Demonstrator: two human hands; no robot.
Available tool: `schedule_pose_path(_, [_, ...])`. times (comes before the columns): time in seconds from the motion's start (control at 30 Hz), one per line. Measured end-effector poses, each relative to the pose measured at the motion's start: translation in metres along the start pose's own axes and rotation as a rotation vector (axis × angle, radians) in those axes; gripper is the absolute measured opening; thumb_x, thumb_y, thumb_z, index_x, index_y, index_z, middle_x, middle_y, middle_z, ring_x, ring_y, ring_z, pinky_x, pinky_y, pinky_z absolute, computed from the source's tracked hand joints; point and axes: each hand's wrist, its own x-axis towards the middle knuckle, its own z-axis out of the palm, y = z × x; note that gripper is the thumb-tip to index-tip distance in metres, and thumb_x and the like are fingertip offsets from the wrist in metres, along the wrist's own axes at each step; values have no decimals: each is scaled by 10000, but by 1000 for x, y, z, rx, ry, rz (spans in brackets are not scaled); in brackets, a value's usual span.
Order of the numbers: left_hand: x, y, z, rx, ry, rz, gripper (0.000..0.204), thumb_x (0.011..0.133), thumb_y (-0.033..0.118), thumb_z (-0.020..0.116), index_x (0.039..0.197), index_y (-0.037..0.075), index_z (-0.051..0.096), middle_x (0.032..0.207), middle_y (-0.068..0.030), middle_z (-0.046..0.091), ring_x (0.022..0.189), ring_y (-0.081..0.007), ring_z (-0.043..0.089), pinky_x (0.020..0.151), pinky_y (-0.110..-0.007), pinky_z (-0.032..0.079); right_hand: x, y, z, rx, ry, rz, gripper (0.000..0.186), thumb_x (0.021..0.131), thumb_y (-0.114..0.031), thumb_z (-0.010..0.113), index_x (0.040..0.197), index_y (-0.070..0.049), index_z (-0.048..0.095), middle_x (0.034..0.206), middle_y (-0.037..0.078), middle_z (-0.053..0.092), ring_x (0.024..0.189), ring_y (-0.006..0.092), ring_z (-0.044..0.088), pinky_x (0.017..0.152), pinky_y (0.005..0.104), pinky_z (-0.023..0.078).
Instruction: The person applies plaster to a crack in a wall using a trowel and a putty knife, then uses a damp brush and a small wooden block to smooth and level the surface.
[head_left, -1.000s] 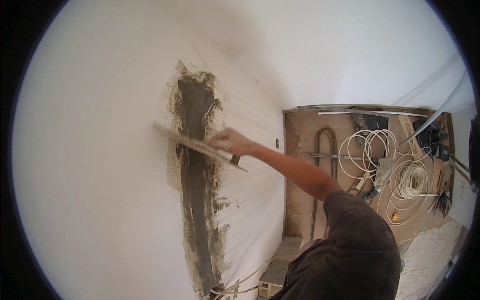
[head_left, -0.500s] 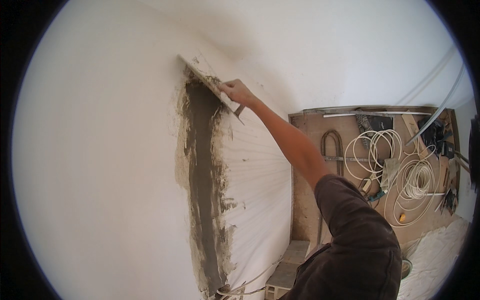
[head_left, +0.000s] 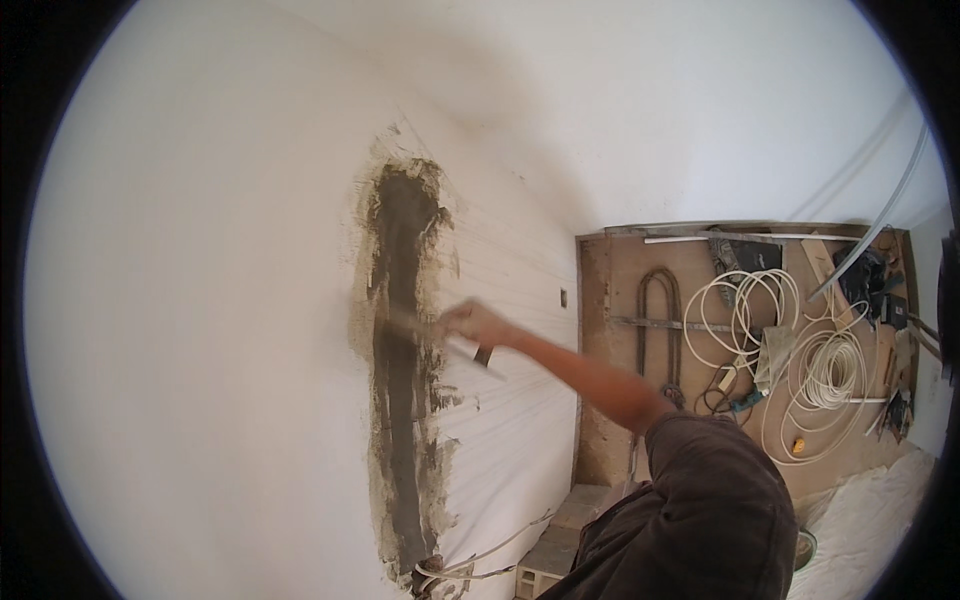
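Note:
My right hand [head_left: 478, 324] is closed round the handle of a plastering trowel [head_left: 482, 362], its arm stretched out in a short dark sleeve. The blade lies across the middle of a long upright strip of wet grey plaster [head_left: 402, 440] on the white wall [head_left: 230, 330]. Motion smears hand and blade, so I cannot tell whether the blade touches the strip all along. Ragged paler smears border the strip on both sides. Out of its lower end come loose cables [head_left: 465, 573]. My left hand is not in view.
On the brown floor covering [head_left: 620, 400] to the right lie coils of white cable [head_left: 832, 365], a bent dark hose [head_left: 658, 290] and several tools. Grey blocks [head_left: 550, 555] stand by the wall's foot. A plastic sheet [head_left: 875, 510] covers the lower right. A grey conduit [head_left: 880, 220] hangs at the right.
My right hand has brought the trowel down from the top of the strip to about its middle. The strip's upper end now shows uncovered.

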Motion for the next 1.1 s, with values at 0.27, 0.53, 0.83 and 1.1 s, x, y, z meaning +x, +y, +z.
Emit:
schedule_pose_path(0.27, [6,8,-5,10,-31,43,824,912,187,562,1462,48,-37,1319,-304,395,994,-343,573,928,-533,374,108,23,-155,254,399,200,478,919,-430,440,1055,-17,640,819,125,644,602,204,603,447,384,504])
schedule_pose_path(0.53, [5,-3,-7,22,-35,141,805,930,218,527,1477,122,-57,1325,-297,351,1013,-344,537,844,-503,437,119,-43,-124,-6,273,195,432,907,-394,480,1036,-24,662,550,24,456,453,100,415,470,277,425])
schedule_pose_path(0.83, [0,1,2,-119,-49,3,685,922,282,551,1365,-78,173,1340,-296,304,998,-340,514,845,-492,438,33,-28,-15,-340,94,126,501,777,-483,617,1051,-70,690,884,150,693,827,208,653,790,348,500])
schedule_pose_path(1.1, [0,3,-1,33,-37,52,600,923,312,552,1306,-80,306,1299,-293,383,1099,-407,488,898,-531,396,-99,-21,116,-381,-126,116,375,768,-470,615,997,-191,714,925,114,688,864,298,641,830,385,492])
